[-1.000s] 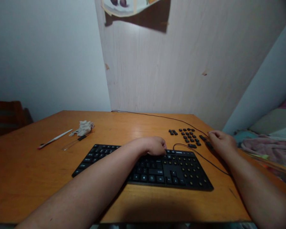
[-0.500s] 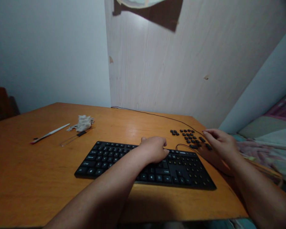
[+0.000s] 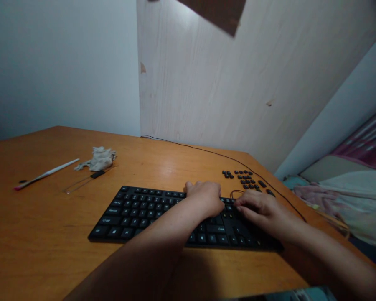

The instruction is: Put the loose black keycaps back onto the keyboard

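Note:
A black keyboard (image 3: 113, 220) lies on the wooden table, and its right-hand section has bare key posts with the keycaps off. Across its upper middle rests my left hand (image 3: 205, 197), closed over the back edge with the fingertips mostly hidden. My right hand (image 3: 263, 210) is over the right part of the keyboard, thumb and fingers pinched together near the bare posts. Whatever sits in that pinch is too small or hidden to make out. Loose black keycaps (image 3: 247, 182) lie in small groups behind the right hand.
At the left lie a white brush (image 3: 54, 169), a crumpled tissue (image 3: 102, 159) and a wire keycap puller (image 3: 97, 174) with a black handle. A thin black cable (image 3: 200, 149) runs along the back of the table. Bedding (image 3: 341, 188) is beyond the right edge.
My right hand has moved left from beside the loose keycaps to the keyboard's right section. My left hand stays on the keyboard. The whole view has shifted slightly.

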`<control>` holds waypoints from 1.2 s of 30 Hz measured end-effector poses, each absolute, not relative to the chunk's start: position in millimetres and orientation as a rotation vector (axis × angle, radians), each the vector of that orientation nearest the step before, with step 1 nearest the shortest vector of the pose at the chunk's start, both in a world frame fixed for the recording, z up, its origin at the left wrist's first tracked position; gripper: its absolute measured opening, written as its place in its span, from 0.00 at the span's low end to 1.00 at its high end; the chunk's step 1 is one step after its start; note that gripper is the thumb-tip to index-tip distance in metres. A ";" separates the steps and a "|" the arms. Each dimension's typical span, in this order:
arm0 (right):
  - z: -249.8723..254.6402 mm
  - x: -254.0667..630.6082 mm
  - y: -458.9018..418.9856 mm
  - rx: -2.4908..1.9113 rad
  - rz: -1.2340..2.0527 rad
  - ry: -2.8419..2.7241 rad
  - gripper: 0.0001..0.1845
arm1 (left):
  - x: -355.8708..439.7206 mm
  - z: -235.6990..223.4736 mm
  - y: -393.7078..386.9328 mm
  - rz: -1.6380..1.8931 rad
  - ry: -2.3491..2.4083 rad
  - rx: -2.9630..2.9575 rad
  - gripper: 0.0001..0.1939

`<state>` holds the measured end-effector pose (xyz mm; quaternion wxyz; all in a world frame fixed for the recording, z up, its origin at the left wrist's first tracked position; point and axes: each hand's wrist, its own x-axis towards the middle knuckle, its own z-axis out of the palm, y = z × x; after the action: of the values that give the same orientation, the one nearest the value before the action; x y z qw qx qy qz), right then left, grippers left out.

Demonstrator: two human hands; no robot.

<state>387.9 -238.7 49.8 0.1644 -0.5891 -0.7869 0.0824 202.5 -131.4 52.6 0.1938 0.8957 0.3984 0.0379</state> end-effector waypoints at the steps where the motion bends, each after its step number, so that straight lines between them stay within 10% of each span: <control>1: 49.0 387.6 -238.6 -1.699 0.227 -2.255 0.10 | 202.8 53.4 -131.4 0.096 1.119 2.505 0.12; 22: 42.5 381.7 -237.3 -1.555 -0.660 -2.668 0.14 | 201.8 56.9 -133.0 0.062 1.091 2.529 0.12; 36: 38.2 385.7 -234.7 -1.447 -0.650 -2.761 0.12 | 201.1 54.9 -133.0 0.090 1.072 2.547 0.11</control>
<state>385.7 -234.7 38.2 -0.0210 -0.4543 -0.8669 -0.2041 201.1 -133.0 54.9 0.1874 0.9049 0.3808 0.0321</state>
